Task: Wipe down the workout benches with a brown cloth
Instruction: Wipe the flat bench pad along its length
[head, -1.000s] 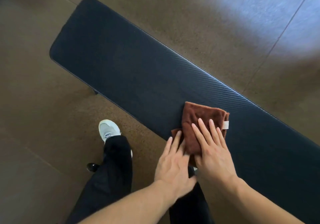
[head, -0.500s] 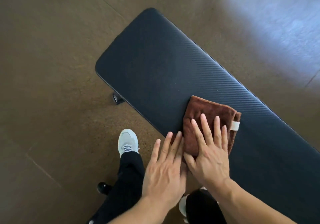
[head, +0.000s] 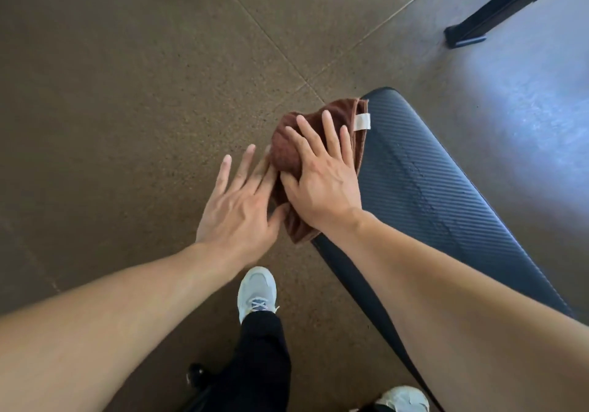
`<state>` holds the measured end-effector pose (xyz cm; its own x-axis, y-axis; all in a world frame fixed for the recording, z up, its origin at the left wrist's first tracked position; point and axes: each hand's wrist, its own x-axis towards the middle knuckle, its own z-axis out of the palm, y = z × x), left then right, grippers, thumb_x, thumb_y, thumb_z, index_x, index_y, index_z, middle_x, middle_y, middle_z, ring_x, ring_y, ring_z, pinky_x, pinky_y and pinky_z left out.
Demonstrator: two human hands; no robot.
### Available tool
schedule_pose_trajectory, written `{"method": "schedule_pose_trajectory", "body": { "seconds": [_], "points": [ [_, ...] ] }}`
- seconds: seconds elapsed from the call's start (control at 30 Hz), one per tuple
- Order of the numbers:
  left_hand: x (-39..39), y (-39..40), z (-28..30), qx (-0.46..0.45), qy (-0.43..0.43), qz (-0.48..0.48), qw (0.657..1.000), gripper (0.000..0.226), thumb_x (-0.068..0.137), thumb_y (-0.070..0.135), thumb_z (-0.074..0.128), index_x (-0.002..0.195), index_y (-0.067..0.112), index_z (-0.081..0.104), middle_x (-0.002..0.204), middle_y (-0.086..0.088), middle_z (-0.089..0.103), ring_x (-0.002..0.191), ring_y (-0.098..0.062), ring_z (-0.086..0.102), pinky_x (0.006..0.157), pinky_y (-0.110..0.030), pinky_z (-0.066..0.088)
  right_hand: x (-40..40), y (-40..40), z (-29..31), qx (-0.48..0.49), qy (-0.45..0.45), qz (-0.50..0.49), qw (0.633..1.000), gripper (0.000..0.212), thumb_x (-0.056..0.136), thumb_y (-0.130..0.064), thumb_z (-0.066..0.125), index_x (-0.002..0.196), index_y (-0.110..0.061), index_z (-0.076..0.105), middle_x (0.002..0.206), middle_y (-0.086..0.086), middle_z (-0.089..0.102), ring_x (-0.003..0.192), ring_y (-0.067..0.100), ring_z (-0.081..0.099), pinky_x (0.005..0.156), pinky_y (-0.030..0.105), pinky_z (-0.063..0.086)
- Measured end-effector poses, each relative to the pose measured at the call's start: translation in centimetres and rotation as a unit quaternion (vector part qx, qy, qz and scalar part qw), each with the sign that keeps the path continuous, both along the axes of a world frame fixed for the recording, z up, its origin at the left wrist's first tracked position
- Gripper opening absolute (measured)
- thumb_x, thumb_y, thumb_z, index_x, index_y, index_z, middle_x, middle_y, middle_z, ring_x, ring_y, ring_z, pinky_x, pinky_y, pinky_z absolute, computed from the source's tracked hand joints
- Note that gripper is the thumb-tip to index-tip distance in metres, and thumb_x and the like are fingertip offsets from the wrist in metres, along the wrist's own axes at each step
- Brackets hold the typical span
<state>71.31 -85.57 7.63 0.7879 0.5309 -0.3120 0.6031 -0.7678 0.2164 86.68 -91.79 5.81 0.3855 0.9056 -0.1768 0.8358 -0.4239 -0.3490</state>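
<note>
The cloth [head: 314, 153] sits at the rounded end of the bench [head: 424, 182], just right of the frame's centre, bunched over the pad's left edge so that part of it hangs past the rim above the floor [head: 127, 93]. The right hand [head: 322, 179] lies flat on top of it, fingers straight and slightly spread, pressing rather than gripping. The left hand [head: 240, 204] is beside it on the frame's left, fingers straight and fanned; its inner fingers and thumb touch the cloth's left edge, and it holds nothing. The bench's long axis runs from this end down toward the lower right of the frame — so all the pad on view lies to the right of the fingers and back toward the person, and the right hand is the nearer one to draw the cloth that way. I judge this stroke has reached the bench's end and the next pass must reverse. The cloth is rust-brown, folded and rumpled, with a pale tag [head: 362, 121] at its upper right corner. The pad is black, ribbed, with faint streaks along its middle.
</note>
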Motion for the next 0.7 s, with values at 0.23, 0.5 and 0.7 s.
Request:
{"method": "schedule_pose_trajectory", "body": {
  "seconds": [0.23,0.5,0.7],
  "points": [
    [-4.2,-10.7,-0.2,-0.097,-0.007,-0.189,0.977,0.088,0.091,0.061,0.05,0.159,0.012,0.024,0.166,-0.006,0.019,0.156,-0.025,0.002,0.124,-0.049,0.004,-3.8,-17.5,1.3,-0.029,0.02,-0.025,0.999,0.082,0.087,-0.04,0.054,0.163,-0.018,0.032,0.173,-0.002,0.019,0.161,0.03,0.006,0.129,0.054,0.008],
    [-6.6,-15.0,-1.1,-0.163,0.004,-0.005,0.987,0.093,0.085,0.045,0.062,0.16,0.011,0.021,0.169,-0.004,0.011,0.156,-0.02,0.009,0.12,-0.044,0.012,-4.7,-14.8,0.8,-0.069,-0.026,-0.027,0.997,0.084,0.09,-0.052,0.051,0.165,-0.022,0.026,0.173,0.0,0.017,0.16,0.038,0.008,0.129,0.052,0.003],
    [-8.4,-7.8,-2.4,-0.092,0.031,0.081,0.992,0.076,0.099,0.05,0.024,0.16,0.01,0.001,0.169,-0.006,-0.005,0.156,-0.021,-0.006,0.127,-0.045,0.011,-4.1,-0.2,0.6,-0.034,-0.056,0.025,0.998,0.08,0.087,-0.047,0.063,0.159,-0.023,0.039,0.17,0.005,0.027,0.159,0.04,0.008,0.128,0.059,-0.002]
  ]
}}
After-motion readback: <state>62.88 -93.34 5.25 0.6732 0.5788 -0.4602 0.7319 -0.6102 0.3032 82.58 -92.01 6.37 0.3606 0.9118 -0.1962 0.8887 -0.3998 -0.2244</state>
